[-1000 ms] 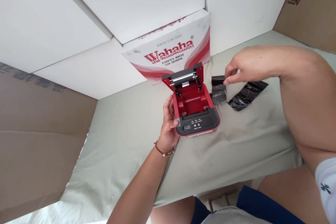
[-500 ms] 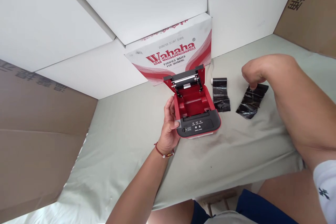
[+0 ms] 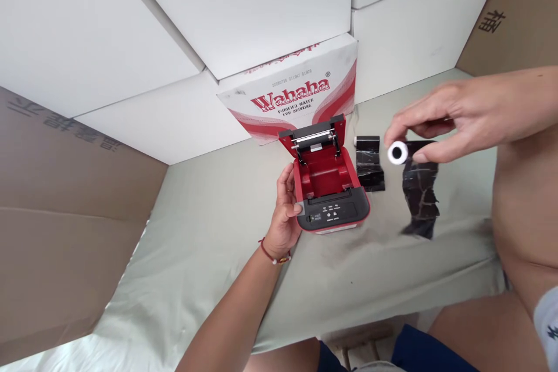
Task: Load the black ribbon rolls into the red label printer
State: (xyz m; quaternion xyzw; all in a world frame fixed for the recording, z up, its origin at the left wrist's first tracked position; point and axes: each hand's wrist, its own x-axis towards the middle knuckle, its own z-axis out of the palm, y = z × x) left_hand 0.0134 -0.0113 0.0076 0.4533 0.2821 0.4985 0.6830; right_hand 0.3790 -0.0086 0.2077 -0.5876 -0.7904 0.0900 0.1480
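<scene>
My left hand (image 3: 285, 206) grips the left side of a red and black label printer (image 3: 333, 209), thumb on its front corner. The printer's lid (image 3: 313, 135) stands up, baring a red compartment (image 3: 325, 171) with nothing in it. Over to the right, my right hand (image 3: 436, 122) pinches a small roll of black film (image 3: 397, 153), its white-ringed end facing left. A crinkled black strip (image 3: 421, 197) hangs down from this roll. Between the printer and my right hand, a second black roll (image 3: 368, 144) lies on the cloth, its strip partly unrolled towards me.
Behind the printer stands a white and red Wahaha water carton (image 3: 296, 93) against stacked white boxes (image 3: 270, 6). Brown cardboard (image 3: 65, 232) borders the left, and more cardboard (image 3: 514, 23) is at the far right. Pale green cloth (image 3: 209, 232) covers the surface.
My right hand has lifted the right-hand black roll off the cloth and turned it end-on, its strip now dangling. My left hand keeps its hold on the printer. The view has shifted slightly.
</scene>
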